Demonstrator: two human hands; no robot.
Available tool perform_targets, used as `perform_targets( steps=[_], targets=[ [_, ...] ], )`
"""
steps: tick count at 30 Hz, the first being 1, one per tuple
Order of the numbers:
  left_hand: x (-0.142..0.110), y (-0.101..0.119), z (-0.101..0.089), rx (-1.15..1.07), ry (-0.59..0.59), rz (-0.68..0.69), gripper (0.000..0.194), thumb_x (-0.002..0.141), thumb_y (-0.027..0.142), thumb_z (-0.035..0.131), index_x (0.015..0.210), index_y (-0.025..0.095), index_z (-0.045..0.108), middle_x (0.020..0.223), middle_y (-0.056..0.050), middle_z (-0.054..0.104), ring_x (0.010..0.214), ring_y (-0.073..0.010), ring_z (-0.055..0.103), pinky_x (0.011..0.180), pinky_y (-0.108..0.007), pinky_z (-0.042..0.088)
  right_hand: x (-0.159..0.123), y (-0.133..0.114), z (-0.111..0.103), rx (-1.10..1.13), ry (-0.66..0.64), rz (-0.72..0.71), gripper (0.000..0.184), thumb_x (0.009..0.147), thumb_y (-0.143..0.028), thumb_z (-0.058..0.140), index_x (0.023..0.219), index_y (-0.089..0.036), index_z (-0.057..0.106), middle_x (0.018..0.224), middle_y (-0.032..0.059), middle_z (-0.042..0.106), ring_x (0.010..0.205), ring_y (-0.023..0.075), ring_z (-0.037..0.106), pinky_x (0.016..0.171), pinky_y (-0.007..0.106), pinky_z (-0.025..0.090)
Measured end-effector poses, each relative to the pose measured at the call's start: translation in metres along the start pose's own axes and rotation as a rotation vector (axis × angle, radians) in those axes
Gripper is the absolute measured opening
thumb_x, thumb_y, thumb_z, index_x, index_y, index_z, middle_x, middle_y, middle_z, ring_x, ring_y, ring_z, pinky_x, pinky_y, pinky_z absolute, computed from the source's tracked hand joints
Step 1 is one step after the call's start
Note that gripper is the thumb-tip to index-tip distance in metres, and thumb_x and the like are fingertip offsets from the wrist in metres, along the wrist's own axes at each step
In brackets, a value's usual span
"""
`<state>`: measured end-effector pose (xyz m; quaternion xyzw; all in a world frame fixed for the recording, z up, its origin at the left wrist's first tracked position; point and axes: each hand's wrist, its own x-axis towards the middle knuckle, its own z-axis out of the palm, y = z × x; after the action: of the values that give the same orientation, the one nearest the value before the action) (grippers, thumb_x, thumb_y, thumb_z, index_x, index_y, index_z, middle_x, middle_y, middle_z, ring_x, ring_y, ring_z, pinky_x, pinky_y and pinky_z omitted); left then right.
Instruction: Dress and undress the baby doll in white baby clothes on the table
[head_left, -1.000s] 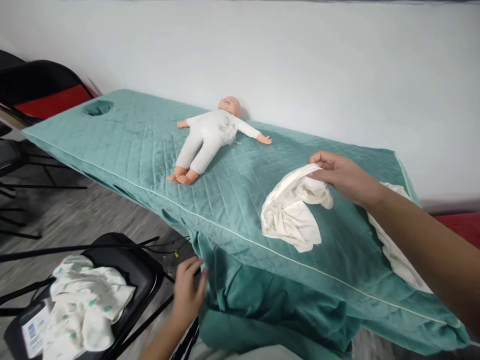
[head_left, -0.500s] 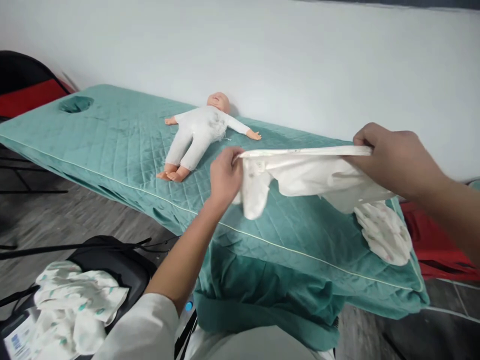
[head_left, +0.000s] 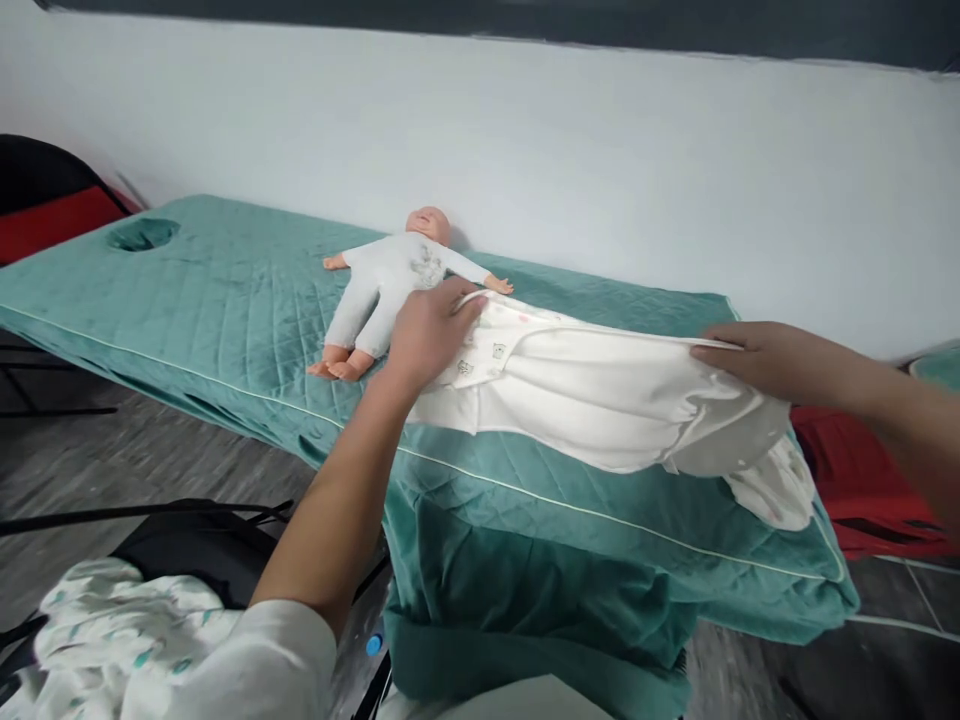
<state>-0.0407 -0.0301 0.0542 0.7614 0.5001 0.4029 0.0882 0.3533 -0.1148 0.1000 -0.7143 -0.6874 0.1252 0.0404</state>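
A white baby garment (head_left: 592, 385) with small printed figures at its left end is stretched sideways between my hands, low over the bed. My left hand (head_left: 435, 330) pinches its upper left corner. On the right, my right hand (head_left: 757, 360) grips the same upper edge near the other end. Just beyond my left hand a baby doll (head_left: 390, 270) in a white cloth body lies on its back, head toward the wall. Another white patterned cloth (head_left: 780, 485) lies crumpled at the bed's right end, partly covered by the garment.
The green quilted bed (head_left: 247, 300) has a face hole (head_left: 144, 234) at its left end and stands along a white wall (head_left: 600, 170). A black chair (head_left: 195, 545) at lower left bears a crumpled patterned cloth (head_left: 135, 620). Something red (head_left: 862, 480) is past the bed's right end.
The garment has come down toward the bed and tilted, so its broad front now shows. My right hand has lowered; my left has shifted slightly left. The view has tipped upward.
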Motion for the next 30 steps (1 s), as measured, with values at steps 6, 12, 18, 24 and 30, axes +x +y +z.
perform_targets(
  steps=[6,12,18,24,30],
  targets=[
    [-0.02,0.013,0.087,0.364,-0.172,0.037,0.024,0.093,0.016,0.044,0.109,0.015,0.063,0.12,-0.018,0.062,0.114,-0.0316,0.057,0.092,-0.044,0.046,0.039,-0.039,0.091,-0.227,0.317,0.031,0.03,0.091,-0.018,0.043,0.116,-0.012,0.059,0.122,0.0251,0.061,0.109,0.0364,0.058,0.088,0.051,0.046],
    [-0.074,0.029,0.163,0.207,-0.41,0.178,0.032,0.096,0.016,0.037,0.115,0.011,0.062,0.131,-0.015,0.06,0.128,-0.0249,0.052,0.112,-0.037,0.039,0.047,-0.099,0.195,-0.074,0.31,-0.012,0.034,0.095,-0.027,0.041,0.12,-0.009,0.056,0.126,0.0268,0.06,0.12,0.0353,0.056,0.098,0.05,0.045],
    [-0.053,0.007,0.16,0.282,-0.395,-0.167,0.043,0.099,0.03,0.037,0.134,0.009,0.049,0.135,-0.021,0.057,0.124,-0.0338,0.056,0.103,-0.049,0.047,0.071,-0.069,0.204,0.039,0.428,0.246,0.06,0.092,-0.048,0.047,0.134,-0.006,0.048,0.136,0.0344,0.051,0.127,0.0454,0.05,0.1,0.061,0.041],
    [-0.024,0.002,0.166,0.281,-0.351,-0.216,0.05,0.1,0.037,0.037,0.144,0.014,0.039,0.129,-0.021,0.06,0.122,-0.0317,0.059,0.1,-0.041,0.05,0.084,-0.065,0.201,0.076,0.507,0.252,0.072,0.092,-0.043,0.043,0.149,-0.005,0.025,0.152,0.0315,0.031,0.142,0.0411,0.034,0.11,0.053,0.037],
    [0.012,-0.018,0.197,0.365,-0.304,-0.184,0.052,0.1,0.036,0.034,0.15,0.019,0.034,0.146,-0.016,0.05,0.144,-0.0307,0.038,0.116,-0.044,0.037,0.124,-0.055,0.186,0.075,0.461,0.262,0.074,0.091,-0.046,0.042,0.148,-0.002,0.026,0.152,0.0304,0.033,0.142,0.0401,0.034,0.114,0.052,0.033]
  ],
)
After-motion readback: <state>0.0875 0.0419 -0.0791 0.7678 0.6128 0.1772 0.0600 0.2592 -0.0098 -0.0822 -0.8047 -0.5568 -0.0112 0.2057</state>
